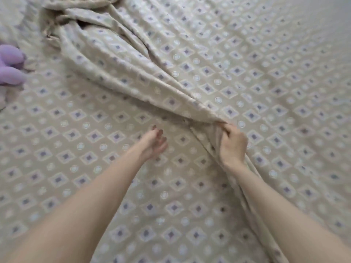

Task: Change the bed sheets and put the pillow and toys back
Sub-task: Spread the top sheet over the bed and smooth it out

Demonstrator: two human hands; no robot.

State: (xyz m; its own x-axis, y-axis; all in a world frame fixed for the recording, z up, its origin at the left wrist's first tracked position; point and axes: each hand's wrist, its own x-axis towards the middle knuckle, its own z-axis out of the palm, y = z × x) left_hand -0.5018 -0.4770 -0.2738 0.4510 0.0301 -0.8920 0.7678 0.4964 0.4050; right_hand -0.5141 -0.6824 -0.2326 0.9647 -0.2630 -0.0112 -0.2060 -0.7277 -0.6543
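Obs.: patterned bed sheet (266, 63) covers the whole bed in the head view; the bed's own edges and corners are out of view. Beige woven ground with repeating purple-centred diamonds and pale rings, matte, no sheen.

Right hand (232, 144): fingers and thumb curled round a bunch of the sheet, clamped near the middle of the bed. From the grip a gathered ridge (133, 73) of long soft pleats runs away to the far left, ending in a rumpled heap. Cannot tell whether the ridge is the same piece as the flat layer beneath or a second sheet of the same print.

Left hand (154, 142): just beside the right, over flat cloth, fingers loosely curled, holding nothing. Contact with the sheet not resolvable.

Purple plush toy (10, 67): on the bed at the left, rounded, fuzzy, partly cut off, well apart from both hands. Pillow not in view.

Handling judgement: the cloth looks light, limp and thin, and drapes without holding shape. It is not fragile and gives moderate grip. A single bunch drags unevenly, so it is best taken along a hem or at a corner with both hands apart.
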